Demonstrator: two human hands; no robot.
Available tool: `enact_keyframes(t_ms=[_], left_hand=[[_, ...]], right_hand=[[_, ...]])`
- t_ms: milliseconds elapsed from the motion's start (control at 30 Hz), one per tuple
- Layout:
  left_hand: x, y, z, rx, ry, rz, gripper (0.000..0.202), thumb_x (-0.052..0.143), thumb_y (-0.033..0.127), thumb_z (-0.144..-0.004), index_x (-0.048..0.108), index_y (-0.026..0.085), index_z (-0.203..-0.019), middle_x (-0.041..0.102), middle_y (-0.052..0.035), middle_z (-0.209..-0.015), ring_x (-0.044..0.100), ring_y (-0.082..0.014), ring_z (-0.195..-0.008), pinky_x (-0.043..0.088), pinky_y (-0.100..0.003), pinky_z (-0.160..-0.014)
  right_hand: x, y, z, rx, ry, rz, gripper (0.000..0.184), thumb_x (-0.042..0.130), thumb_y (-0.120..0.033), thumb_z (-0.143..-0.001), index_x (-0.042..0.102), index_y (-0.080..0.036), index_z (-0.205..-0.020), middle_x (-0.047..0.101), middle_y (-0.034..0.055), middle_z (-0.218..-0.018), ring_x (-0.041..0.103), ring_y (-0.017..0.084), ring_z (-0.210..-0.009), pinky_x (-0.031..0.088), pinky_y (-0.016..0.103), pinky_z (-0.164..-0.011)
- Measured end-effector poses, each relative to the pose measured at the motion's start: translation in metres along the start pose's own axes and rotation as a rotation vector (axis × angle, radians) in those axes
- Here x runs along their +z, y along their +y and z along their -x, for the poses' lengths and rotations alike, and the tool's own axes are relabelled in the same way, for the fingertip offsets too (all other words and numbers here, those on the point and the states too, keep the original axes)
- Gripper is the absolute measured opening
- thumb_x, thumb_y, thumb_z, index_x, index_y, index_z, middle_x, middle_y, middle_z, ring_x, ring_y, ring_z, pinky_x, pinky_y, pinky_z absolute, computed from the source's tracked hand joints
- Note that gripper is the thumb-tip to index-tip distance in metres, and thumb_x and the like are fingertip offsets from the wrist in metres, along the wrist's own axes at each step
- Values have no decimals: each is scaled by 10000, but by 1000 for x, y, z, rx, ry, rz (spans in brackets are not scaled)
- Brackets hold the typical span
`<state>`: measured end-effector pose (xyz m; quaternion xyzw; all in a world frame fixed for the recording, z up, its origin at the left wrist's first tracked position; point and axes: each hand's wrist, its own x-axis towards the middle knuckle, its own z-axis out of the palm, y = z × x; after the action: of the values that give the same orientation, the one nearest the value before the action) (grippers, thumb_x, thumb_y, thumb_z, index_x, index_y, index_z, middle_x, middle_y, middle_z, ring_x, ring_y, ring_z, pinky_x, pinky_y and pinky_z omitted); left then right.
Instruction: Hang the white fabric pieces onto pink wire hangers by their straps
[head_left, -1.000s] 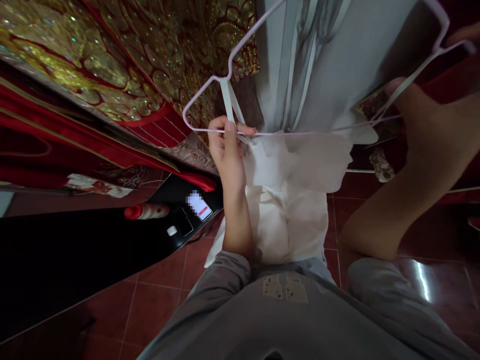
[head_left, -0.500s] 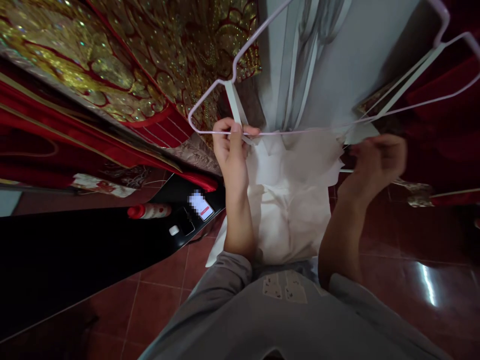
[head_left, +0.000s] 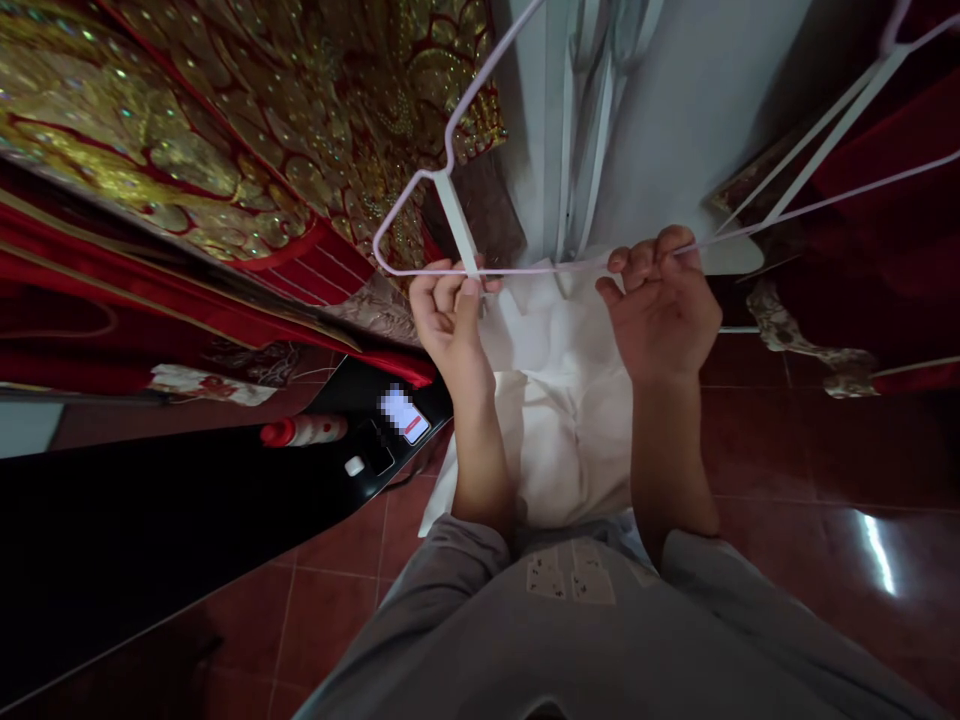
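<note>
A pale lilac clothes hanger (head_left: 390, 225) spans the upper middle, its long lower bar running across in front of me. White straps hang from its shoulders, the left strap (head_left: 456, 222) coming down to the bar. There my left hand (head_left: 454, 315) pinches the strap between thumb and fingers, right against the bar. My right hand (head_left: 664, 305) is palm toward me with its fingers curled at the bar, the thumb standing apart. Between and below the hands hangs a white cloth garment (head_left: 562, 400). How it joins the straps is partly hidden.
Red and gold sequinned garments (head_left: 247, 130) hang at the left, and dark red cloth (head_left: 885, 220) at the right. A black tabletop (head_left: 187, 500) holds a red-capped bottle (head_left: 304, 430), a lit phone (head_left: 405, 412), a dark phone and a small white case. Red floor tiles (head_left: 330, 600) show below.
My right hand has moved left and turned, from beside the right strap to the hanger's bar. The left hand and hanger have shifted slightly left in view, the strap still pinched.
</note>
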<state>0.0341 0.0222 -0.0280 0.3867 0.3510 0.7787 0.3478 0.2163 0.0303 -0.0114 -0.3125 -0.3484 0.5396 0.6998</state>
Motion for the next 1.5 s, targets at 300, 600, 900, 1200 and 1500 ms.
enact_keyframes(t_ms=[300,600,900,1200,1500], left_hand=[[2,34,22,-8,87,-71,317,847,364,-960,581,271,-1104,746,41,-784,731,-179,-763,574,-329,-817],[11,81,-19,79,-72,-43,505,861,540,-857,614,316,-1238,846,-8,-1262,789,-234,-1210,592,-361,-1030],[-16,80,-37,130,-18,60,188,617,371,-1039,696,377,-1209,847,90,-1287,674,-207,-1458,467,-398,-1298],[-39,32,-24,-90,29,-15,267,686,380,-1062,738,284,-1305,793,-24,-1442,677,-244,-1466,510,-404,-1237],[3,25,-7,-193,-21,74,244,762,428,-1016,713,245,-1171,810,-58,-1095,820,-229,-1089,623,-374,-1071]], right_hand=[[11,-2,-5,-76,46,-36,270,845,-458,-784,625,-319,-856,538,-8,-708,605,184,-780,508,305,-658],[15,0,0,-100,42,-57,216,818,-417,-796,659,-297,-881,526,-29,-679,624,167,-748,505,303,-648],[13,0,0,-95,5,-49,119,775,-353,-841,678,-336,-907,568,-24,-719,626,180,-804,496,341,-691],[14,-2,-3,-48,21,-26,179,816,-408,-769,681,-337,-863,568,-20,-698,625,189,-792,501,345,-671],[15,0,2,-46,13,22,263,823,-447,-796,613,-339,-912,530,-17,-732,628,209,-840,554,374,-753]])
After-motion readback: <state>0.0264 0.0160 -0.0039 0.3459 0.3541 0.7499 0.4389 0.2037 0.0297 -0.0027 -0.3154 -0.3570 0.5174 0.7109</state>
